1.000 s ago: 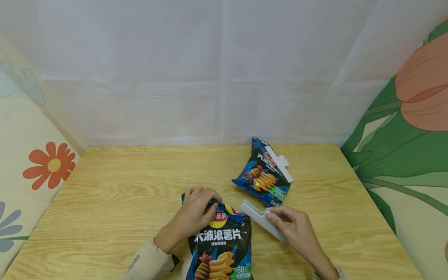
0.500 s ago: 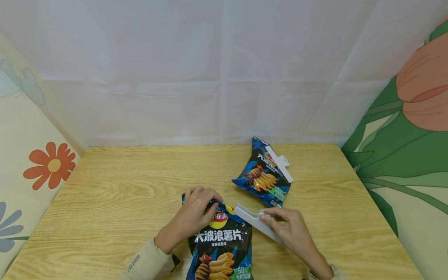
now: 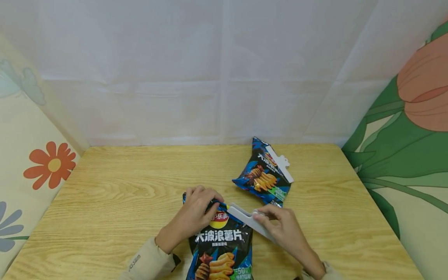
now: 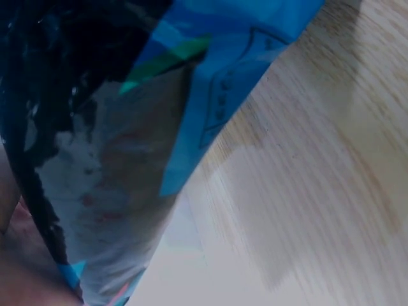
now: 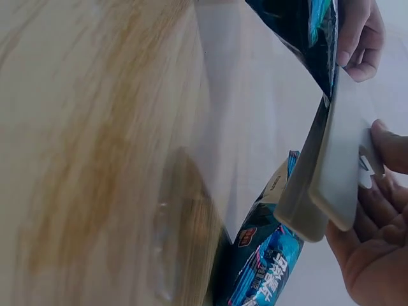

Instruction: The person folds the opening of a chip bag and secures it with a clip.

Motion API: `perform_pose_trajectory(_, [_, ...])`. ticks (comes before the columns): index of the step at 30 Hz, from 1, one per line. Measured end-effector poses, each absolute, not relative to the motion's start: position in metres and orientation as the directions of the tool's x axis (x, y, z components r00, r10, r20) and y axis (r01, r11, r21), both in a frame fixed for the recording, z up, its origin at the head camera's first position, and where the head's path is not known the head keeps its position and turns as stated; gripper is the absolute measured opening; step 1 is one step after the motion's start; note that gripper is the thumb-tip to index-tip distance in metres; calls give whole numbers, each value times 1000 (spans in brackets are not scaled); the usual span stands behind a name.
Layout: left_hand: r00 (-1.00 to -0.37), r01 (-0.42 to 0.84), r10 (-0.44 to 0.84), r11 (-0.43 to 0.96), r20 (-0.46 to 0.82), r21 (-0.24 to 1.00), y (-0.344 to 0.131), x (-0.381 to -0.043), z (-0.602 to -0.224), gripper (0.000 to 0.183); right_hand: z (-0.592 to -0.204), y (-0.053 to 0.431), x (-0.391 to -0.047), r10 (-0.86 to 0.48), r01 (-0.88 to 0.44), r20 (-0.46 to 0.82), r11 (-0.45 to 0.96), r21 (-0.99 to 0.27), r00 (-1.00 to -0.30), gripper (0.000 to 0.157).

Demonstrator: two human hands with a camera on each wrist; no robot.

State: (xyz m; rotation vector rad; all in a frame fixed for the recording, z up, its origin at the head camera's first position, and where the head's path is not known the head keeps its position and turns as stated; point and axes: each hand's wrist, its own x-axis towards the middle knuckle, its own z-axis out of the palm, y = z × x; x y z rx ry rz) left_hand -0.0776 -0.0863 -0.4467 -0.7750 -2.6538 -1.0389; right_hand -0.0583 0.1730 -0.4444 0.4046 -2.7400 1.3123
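Observation:
A black and blue potato chip bag [image 3: 224,239] stands at the near middle of the table. My left hand [image 3: 196,212] grips its folded top edge on the left. With thumb and fingers, my right hand [image 3: 285,229] pinches a long white bag clip [image 3: 246,219] by its tab. The clip lies slantwise over the right part of the bag's top. In the right wrist view, the clip's [image 5: 344,159] two bars stand apart at the near end, with the bag's corner between them farther along. The bag [image 4: 134,134] fills much of the left wrist view.
Behind and to the right, a second chip bag [image 3: 260,175] lies on the wooden table [image 3: 122,186], with a white clip [image 3: 280,163] across its upper right edge. A white cloth [image 3: 175,77] hangs behind the table, and flower-printed panels [image 3: 416,167] flank it.
My right hand has moved left with the clip, from beside the bag to over the right part of its top edge. The left hand has stayed on the bag.

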Motion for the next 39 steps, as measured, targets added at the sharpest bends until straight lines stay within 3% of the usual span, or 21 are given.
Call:
perform_pose_trajectory(6, [-842,540,400,621,363,568,-86,-78,-446,11,-447,169,-62,-229,-308,213,575,-758,-950,4])
perform_pose_trajectory(15, [-849,529,392,622,355,578,-88,-78,-449,12,-445,164,-63,-238,-255,136,594,-763,-962,7])
perform_pose_trajectory(22, [-849,528,397,620,349,581,-93,-81,-452,14,-444,164,-63,-248,-274,152,597,-754,-957,8])
perform_pose_trajectory(32, [-909,416,313,687,274,595,-108,-86,-447,18,-445,163,-62,-251,-275,149,600,-751,-956,9])
perform_pose_trajectory(39, [-881,471,380,648,282,599,-115,-89,-447,14,-445,162,-62,-246,-261,135,602,-755,-960,8])
